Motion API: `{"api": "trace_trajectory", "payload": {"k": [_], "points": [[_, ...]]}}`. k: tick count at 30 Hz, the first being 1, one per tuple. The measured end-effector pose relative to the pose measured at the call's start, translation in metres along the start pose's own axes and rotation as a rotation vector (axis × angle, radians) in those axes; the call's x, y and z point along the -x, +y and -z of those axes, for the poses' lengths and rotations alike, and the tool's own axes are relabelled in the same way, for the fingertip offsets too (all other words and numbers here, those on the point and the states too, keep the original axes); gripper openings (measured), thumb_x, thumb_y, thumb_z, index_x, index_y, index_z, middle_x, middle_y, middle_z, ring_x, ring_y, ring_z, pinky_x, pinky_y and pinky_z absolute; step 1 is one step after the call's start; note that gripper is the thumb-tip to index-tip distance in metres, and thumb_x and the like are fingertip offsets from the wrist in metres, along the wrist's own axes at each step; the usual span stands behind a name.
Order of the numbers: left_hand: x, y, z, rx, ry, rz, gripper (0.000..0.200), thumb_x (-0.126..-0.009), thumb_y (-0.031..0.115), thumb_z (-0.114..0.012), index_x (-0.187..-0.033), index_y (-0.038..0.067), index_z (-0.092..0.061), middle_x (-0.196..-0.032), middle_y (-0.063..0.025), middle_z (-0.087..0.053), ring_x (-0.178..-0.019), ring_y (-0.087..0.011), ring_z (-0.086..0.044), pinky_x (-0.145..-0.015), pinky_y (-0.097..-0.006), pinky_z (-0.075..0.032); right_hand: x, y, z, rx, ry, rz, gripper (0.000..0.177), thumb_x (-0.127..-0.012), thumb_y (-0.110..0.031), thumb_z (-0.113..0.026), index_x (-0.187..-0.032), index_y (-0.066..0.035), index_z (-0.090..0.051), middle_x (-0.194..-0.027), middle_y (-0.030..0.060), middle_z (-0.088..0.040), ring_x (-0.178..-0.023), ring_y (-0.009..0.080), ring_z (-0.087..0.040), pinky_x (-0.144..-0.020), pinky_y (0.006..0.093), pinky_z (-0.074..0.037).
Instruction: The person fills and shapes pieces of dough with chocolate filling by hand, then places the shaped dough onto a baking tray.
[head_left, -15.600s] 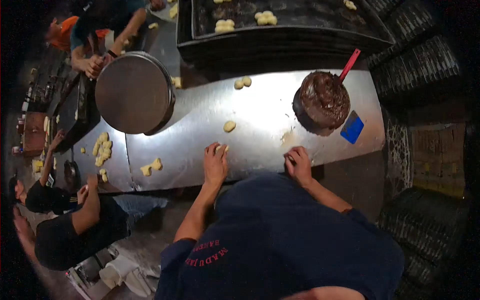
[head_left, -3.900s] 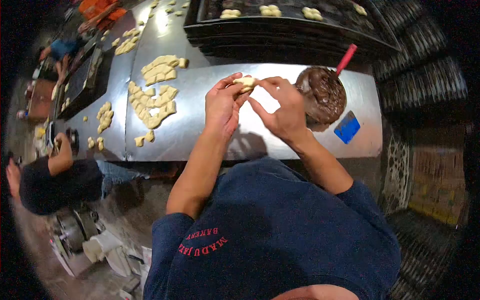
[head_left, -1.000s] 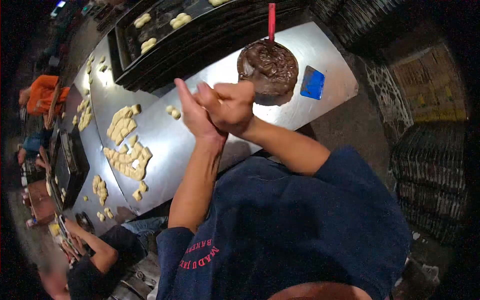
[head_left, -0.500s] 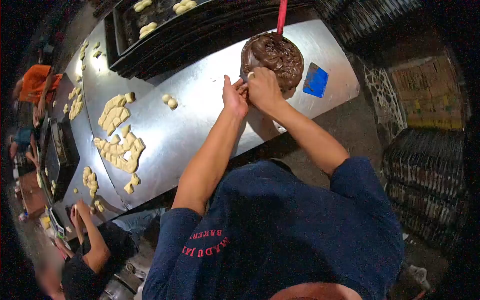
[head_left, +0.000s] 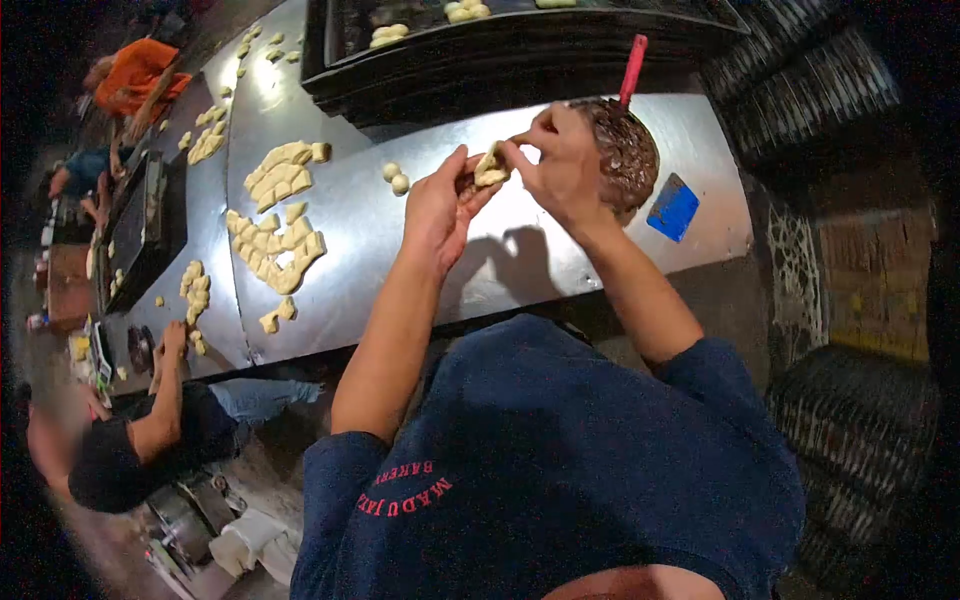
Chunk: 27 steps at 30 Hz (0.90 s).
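Observation:
My left hand point(head_left: 440, 210) holds a small flattened piece of dough point(head_left: 490, 168) in its fingers, above the metal table. My right hand point(head_left: 568, 170) is bent over from the other side, its thumb and fingertips at the edge of the same dough. Part of the dough is hidden by the fingers. Just right of my right hand lies a round mass of chocolate filling point(head_left: 632, 150), partly covered by that hand. A red handle point(head_left: 633, 70) sticks up from the filling. Two small dough balls point(head_left: 396, 178) rest left of my left hand.
A blue scraper point(head_left: 674, 208) lies right of the filling. Cut dough pieces point(head_left: 280, 250) cover the table's left part. Stacked black trays point(head_left: 520, 50) with dough stand at the far edge. Co-workers, one in an orange shirt point(head_left: 140, 75), work at the left.
Both hands have moved from beside the filling to its left, and the dough piece now shows between them. The whole view has shifted, with the table sitting further right and lower.

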<state>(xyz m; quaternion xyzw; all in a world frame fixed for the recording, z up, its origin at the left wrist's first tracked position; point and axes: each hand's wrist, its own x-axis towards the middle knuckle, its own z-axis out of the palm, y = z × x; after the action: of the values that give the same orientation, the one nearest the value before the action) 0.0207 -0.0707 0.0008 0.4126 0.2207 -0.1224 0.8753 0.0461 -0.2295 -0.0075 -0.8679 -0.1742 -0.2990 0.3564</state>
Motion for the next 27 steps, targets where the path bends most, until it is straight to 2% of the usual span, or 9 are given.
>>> {"api": "trace_trajectory", "payload": {"k": [5,9,12,16,18,22,24,25,27], "points": [[0.025,0.024,0.004,0.044,0.059,-0.239,0.017,-0.09,0.001,-0.062,-0.106,-0.005,-0.06,-0.101,-0.0165,-0.065,-0.085,-0.0224,-0.067,-0.075,-0.0299,-0.059,0.006,-0.055,0.009,-0.278,-0.104,0.134,0.03,-0.075,-0.022,-0.076,-0.099,-0.004,-0.07,-0.09,0.0126,-0.063,-0.087,0.0299,-0.061,-0.075,0.0383,-0.048],[0.037,0.017,0.001,-0.012,0.099,-0.35,0.014,-0.092,0.007,-0.061,-0.103,-0.002,-0.062,-0.099,-0.0124,-0.066,-0.083,-0.0182,-0.067,-0.071,-0.0275,-0.058,-0.016,-0.053,-0.002,-0.482,-0.261,-0.115,0.022,-0.076,-0.016,-0.076,-0.085,0.0,-0.064,-0.075,0.0125,-0.061,-0.062,0.0236,-0.06,-0.056,0.0325,-0.049],[0.053,0.035,-0.005,-0.009,0.049,-0.15,0.02,-0.093,0.013,-0.062,-0.107,-0.001,-0.066,-0.094,-0.008,-0.067,-0.08,-0.0137,-0.065,-0.074,-0.0254,-0.055,-0.011,-0.061,-0.009,-0.382,-0.017,0.069,0.02,-0.071,-0.003,-0.072,-0.089,-0.002,-0.062,-0.08,0.0125,-0.061,-0.069,0.0262,-0.061,-0.063,0.0341,-0.05],[0.029,0.028,0.028,-0.255,0.134,-0.433,0.021,-0.094,0.009,-0.06,-0.109,-0.003,-0.066,-0.092,-0.009,-0.068,-0.082,-0.0138,-0.066,-0.076,-0.0255,-0.054,0.001,-0.065,-0.014,-0.541,-0.186,0.107,0.025,-0.069,0.007,-0.064,-0.092,-0.005,-0.069,-0.091,0.0122,-0.065,-0.087,0.0252,-0.064,-0.073,0.035,-0.051],[0.02,0.02,0.04,-0.187,0.139,-0.382,0.025,-0.093,0.005,-0.057,-0.115,-0.006,-0.061,-0.095,-0.0143,-0.068,-0.072,-0.0163,-0.068,-0.061,-0.0264,-0.056,-0.006,-0.063,-0.014,-0.454,-0.089,-0.016,0.022,-0.075,0.002,-0.063,-0.095,-0.004,-0.07,-0.092,0.0128,-0.066,-0.08,0.0231,-0.066,-0.068,0.0323,-0.051],[0.021,-0.001,0.051,-0.549,-0.069,-0.057,0.034,-0.094,0.012,-0.055,-0.125,-0.003,-0.054,-0.086,-0.0132,-0.067,-0.054,-0.0194,-0.065,-0.046,-0.0282,-0.051,0.024,-0.036,-0.048,-0.507,-0.534,-0.09,0.031,-0.088,-0.005,-0.062,-0.119,-0.003,-0.058,-0.089,0.0149,-0.063,-0.072,0.0198,-0.062,-0.062,0.0316,-0.05],[-0.007,-0.003,0.095,-1.217,-0.222,-0.107,0.022,-0.091,0.011,-0.056,-0.105,0.0,-0.069,-0.086,-0.0136,-0.071,-0.062,-0.0195,-0.068,-0.062,-0.0348,-0.054,0.052,-0.009,-0.043,-0.381,-0.646,-0.287,0.033,-0.088,-0.001,-0.061,-0.12,-0.002,-0.057,-0.087,0.0152,-0.06,-0.068,0.0192,-0.059,-0.059,0.0317,-0.05],[-0.03,-0.008,0.139,-1.362,-0.044,-0.46,0.018,-0.088,0.01,-0.059,-0.096,0.001,-0.072,-0.089,-0.0158,-0.072,-0.074,-0.0203,-0.069,-0.073,-0.036,-0.053,0.072,0.012,-0.051,-0.289,-0.517,-0.289,0.035,-0.086,0.001,-0.061,-0.121,-0.002,-0.057,-0.084,0.0145,-0.058,-0.067,0.021,-0.058,-0.061,0.0336,-0.049],[-0.072,0.021,0.208,-1.263,0.429,-0.59,0.023,-0.084,0.006,-0.061,-0.105,0.006,-0.071,-0.092,-0.0172,-0.07,-0.079,-0.0304,-0.067,-0.075,-0.0381,-0.052,0.111,0.045,-0.075,-0.048,-0.259,-0.06,0.04,-0.083,0.006,-0.061,-0.122,-0.004,-0.057,-0.082,0.0119,-0.054,-0.069,0.0264,-0.052,-0.066,0.0403,-0.046]]}}
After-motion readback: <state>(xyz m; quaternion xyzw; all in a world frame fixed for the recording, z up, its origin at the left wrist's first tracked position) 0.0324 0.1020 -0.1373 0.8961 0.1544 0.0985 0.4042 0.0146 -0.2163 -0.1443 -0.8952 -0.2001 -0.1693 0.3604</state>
